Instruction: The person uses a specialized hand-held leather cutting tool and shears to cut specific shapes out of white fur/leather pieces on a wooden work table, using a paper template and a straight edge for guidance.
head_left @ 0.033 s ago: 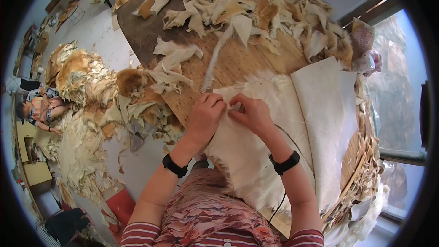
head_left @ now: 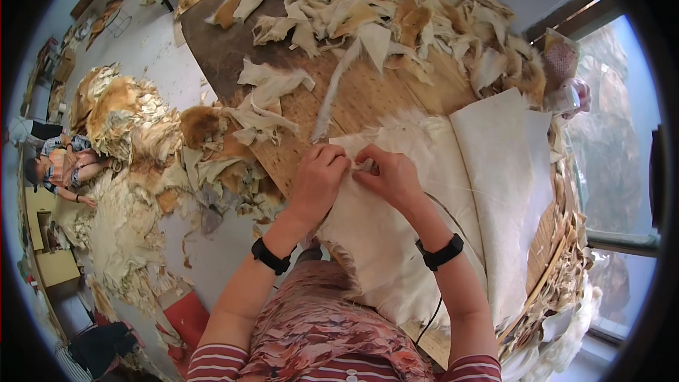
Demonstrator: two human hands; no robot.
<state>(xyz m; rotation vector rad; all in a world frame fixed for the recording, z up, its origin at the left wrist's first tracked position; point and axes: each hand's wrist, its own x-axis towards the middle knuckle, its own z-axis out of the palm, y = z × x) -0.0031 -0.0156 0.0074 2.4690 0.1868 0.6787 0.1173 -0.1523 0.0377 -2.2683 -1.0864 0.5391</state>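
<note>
A large pale hide (head_left: 392,233) lies over the table's near side, its pale skin side up and a fringe of white fur along parts of its edge. At its left edge my left hand (head_left: 320,175) is closed, fingers curled on the hide's margin. Close beside it my right hand (head_left: 393,175) is pinched, thumb and forefinger together on a small whitish bit at the hide's edge. What exactly lies between the fingertips is too small to make out. A folded pale flap (head_left: 503,191) stretches along the hide's right side.
Fur and hide scraps (head_left: 396,10) heap on the wooden table's (head_left: 382,92) far side. A dark cable (head_left: 430,320) passes by my right wrist. More hides (head_left: 134,134) pile on the floor at left, where another person (head_left: 67,163) sits. A window (head_left: 608,141) is at right.
</note>
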